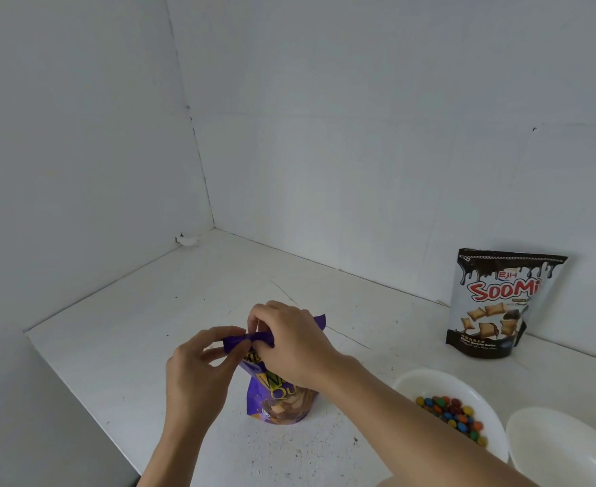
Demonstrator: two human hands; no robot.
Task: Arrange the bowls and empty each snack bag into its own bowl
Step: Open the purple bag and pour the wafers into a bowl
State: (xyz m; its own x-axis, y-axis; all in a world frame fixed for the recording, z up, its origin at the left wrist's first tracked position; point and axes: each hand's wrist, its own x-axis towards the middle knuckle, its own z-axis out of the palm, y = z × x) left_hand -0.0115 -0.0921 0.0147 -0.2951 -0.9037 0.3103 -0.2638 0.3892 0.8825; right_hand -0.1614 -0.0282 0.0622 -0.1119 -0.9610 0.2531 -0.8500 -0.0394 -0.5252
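Only two bare hands and forearms show of the person. The left hand (pixel 198 370) runs into the left forearm (pixel 170 448), slim and uncovered down to the near edge. The right hand (pixel 291 346) joins the right forearm (pixel 419 423) — a longer bare stretch reaching the near right corner (knuckles and finger creases plain, nails too small to judge).

2 plain white walls (pixel 324 117) meet behind a speckled white counter (pixel 142 332).

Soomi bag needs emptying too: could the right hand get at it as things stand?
Probably, once freed: the right hand pinches the purple bag; bare counter lies between it and the Soomi bag.
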